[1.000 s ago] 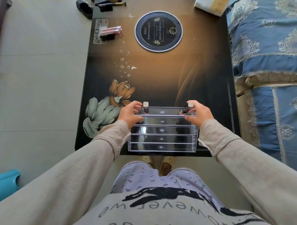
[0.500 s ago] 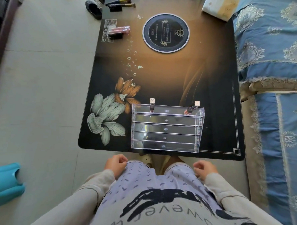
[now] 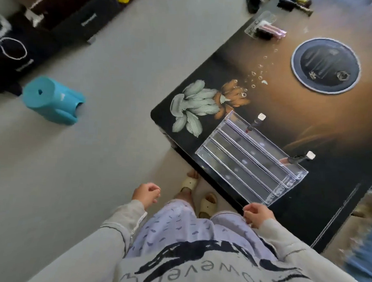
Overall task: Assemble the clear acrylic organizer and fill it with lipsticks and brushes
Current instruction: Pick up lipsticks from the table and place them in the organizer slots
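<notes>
The clear acrylic organizer [image 3: 250, 157], stepped with several rows, stands near the front edge of the dark table [image 3: 293, 107]. Two lipsticks lean in its back row, one at the left end [image 3: 256, 122] and one at the right end [image 3: 298, 159]. More lipsticks [image 3: 269, 32] lie at the table's far left, and brushes [image 3: 297, 4] lie at its far corner. My left hand [image 3: 146, 194] and my right hand [image 3: 257, 214] are loosely curled at my waist, off the table, holding nothing.
A round dark coaster [image 3: 326, 65] lies on the far part of the table. A blue plastic stool [image 3: 51, 99] lies on the grey floor to the left. Dark bags [image 3: 36, 25] stand at the far left. Blue bedding [image 3: 368, 244] borders the table's right side.
Both hands let go of the organizer and dropped back to my waist. The view has since swung left and tilted, so the table now sits at the right.
</notes>
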### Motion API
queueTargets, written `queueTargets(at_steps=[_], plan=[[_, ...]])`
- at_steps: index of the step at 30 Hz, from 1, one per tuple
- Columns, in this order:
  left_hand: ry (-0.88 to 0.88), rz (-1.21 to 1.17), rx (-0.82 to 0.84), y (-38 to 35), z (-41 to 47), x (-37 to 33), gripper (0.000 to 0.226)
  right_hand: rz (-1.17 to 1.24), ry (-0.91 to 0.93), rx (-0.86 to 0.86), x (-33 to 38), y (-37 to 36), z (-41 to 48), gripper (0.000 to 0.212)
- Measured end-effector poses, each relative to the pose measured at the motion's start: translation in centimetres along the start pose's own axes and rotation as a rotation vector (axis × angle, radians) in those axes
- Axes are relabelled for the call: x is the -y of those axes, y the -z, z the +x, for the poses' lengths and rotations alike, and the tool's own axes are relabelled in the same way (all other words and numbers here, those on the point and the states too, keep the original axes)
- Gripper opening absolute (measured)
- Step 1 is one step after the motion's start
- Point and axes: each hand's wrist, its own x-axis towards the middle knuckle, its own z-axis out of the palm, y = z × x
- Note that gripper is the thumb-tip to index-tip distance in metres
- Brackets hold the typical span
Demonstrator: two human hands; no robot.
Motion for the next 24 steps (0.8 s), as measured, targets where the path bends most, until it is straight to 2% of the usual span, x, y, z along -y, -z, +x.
queueTargets(at_steps=[4,7,13,18,20,24], plan=[[0.146,-0.086,-0.009,-0.9,-3.1,7.7,0.027,-0.194,0.128,0.039,2.4,-1.4,0.9,0.018],[0.244,-0.198,-0.078,-1.1,-4.9,12.1,0.032,-0.293,0.215,0.074,5.0,-3.2,1.1,0.02],[0.38,-0.341,-0.144,-1.0,-6.7,17.0,0.013,-0.424,0.337,0.179,10.7,-7.1,0.3,0.022],[0.392,-0.336,-0.101,1.4,-5.9,18.6,0.02,-0.532,0.363,0.196,15.0,-10.1,0.1,0.015],[0.401,-0.349,-0.099,3.6,-4.7,19.0,0.015,-0.558,0.353,0.189,17.0,-11.5,0.2,0.018],[0.406,-0.44,-0.157,10.3,-1.5,19.1,0.029,-0.521,0.266,0.126,20.7,-14.3,0.2,0.018]])
